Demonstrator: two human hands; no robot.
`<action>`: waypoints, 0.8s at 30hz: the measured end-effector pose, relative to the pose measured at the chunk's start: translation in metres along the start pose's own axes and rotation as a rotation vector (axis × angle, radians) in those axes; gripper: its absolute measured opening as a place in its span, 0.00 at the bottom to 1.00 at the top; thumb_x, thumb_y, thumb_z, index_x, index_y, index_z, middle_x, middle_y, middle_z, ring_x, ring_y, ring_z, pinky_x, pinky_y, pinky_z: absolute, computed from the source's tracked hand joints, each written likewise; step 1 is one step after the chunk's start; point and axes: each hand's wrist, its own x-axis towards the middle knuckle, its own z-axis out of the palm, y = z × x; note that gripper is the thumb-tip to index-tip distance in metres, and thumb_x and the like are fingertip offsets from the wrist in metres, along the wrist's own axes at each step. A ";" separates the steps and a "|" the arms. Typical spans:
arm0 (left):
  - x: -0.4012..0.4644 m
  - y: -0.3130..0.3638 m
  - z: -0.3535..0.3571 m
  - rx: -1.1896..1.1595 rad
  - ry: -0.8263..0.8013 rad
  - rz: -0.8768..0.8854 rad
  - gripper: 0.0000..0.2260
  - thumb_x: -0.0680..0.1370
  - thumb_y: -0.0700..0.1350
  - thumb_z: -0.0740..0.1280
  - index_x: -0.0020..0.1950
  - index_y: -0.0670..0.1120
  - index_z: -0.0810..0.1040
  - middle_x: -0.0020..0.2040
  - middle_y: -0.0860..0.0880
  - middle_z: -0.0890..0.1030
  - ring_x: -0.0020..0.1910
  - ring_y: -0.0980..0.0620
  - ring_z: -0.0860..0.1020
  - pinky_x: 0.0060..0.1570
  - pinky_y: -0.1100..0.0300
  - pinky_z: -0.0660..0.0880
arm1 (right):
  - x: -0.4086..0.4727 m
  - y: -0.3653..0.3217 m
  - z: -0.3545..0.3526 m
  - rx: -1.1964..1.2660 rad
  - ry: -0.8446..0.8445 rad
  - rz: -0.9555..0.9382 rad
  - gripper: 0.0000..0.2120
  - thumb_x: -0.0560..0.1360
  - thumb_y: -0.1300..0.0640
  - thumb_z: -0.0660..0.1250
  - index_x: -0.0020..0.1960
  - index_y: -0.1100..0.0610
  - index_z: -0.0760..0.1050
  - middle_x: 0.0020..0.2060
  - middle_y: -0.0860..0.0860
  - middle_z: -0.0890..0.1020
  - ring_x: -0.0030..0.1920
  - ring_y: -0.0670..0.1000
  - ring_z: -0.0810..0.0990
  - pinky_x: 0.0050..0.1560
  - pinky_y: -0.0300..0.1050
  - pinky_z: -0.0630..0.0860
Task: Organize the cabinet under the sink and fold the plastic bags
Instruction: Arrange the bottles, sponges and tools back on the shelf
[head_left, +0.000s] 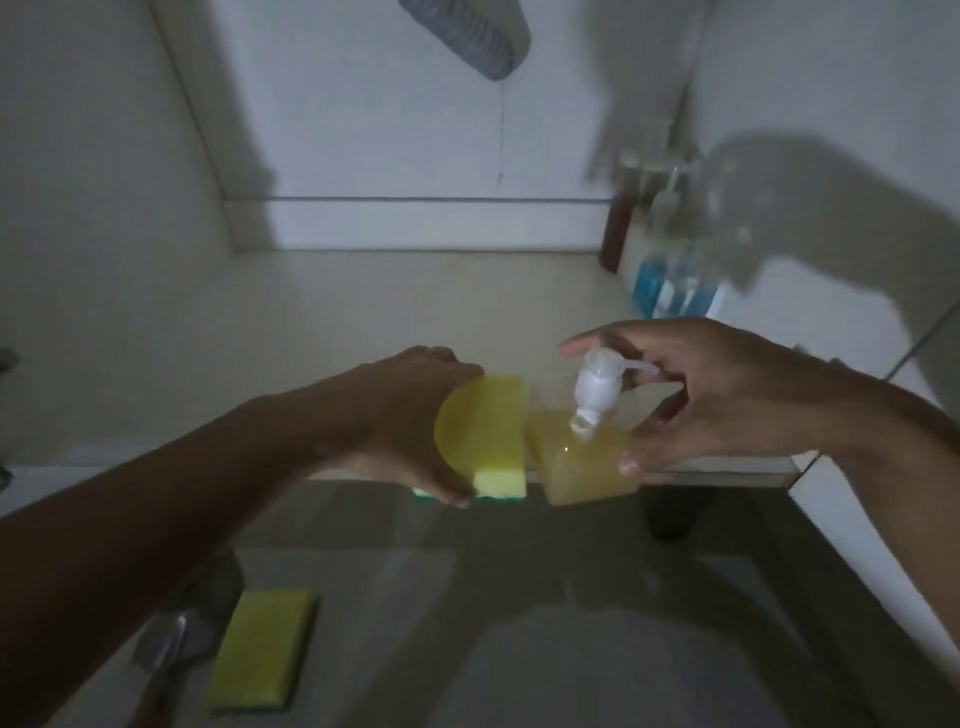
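A dim view looks down into an open cabinet under a sink, with the pump bottle of pale yellow liquid as the landmark at the cabinet's front edge. The right hand is spread around the bottle from the right, thumb tip touching its lower side and fingers arched open past the white pump head; whether the fingers actually grip it is not clear. Just left of the bottle, touching or nearly touching it, the left hand grips a yellow sponge with a green underside, fingers curled over its far and near ends, and a round yellow disc-like thing is held against the sponge's left face. The two hands are close together but apart, with sponge and bottle between them. Behind and to the right of the bottle, against the right wall, stand a blurred clear spray bottle with blue liquid and a dark brown bottle. Far behind and above, a grey ribbed drain hose hangs from the top. The pale cabinet floor behind and left of the bottle lies open to the back wall. In front of and below the bottle, left, a second yellow sponge lies flat on the glossy floor beside a blurred shiny object.
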 end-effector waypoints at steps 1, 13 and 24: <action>0.018 0.002 -0.005 -0.004 0.028 0.009 0.38 0.56 0.65 0.74 0.63 0.56 0.69 0.57 0.53 0.72 0.58 0.52 0.70 0.56 0.52 0.74 | 0.001 0.005 -0.013 0.008 0.033 0.016 0.38 0.61 0.56 0.82 0.66 0.38 0.72 0.58 0.32 0.78 0.59 0.32 0.75 0.56 0.37 0.74; 0.232 0.023 -0.010 0.029 0.048 -0.040 0.45 0.62 0.60 0.77 0.74 0.47 0.62 0.68 0.46 0.69 0.66 0.45 0.66 0.62 0.50 0.70 | 0.097 0.120 -0.079 -0.174 0.399 0.388 0.31 0.60 0.64 0.80 0.60 0.54 0.74 0.59 0.52 0.77 0.57 0.54 0.77 0.47 0.46 0.75; 0.296 0.019 0.011 -0.002 -0.001 -0.112 0.45 0.66 0.56 0.77 0.76 0.46 0.58 0.71 0.45 0.65 0.71 0.44 0.61 0.65 0.47 0.68 | 0.112 0.133 -0.062 -0.541 0.654 0.589 0.19 0.77 0.61 0.65 0.66 0.59 0.66 0.56 0.56 0.79 0.56 0.58 0.80 0.50 0.53 0.78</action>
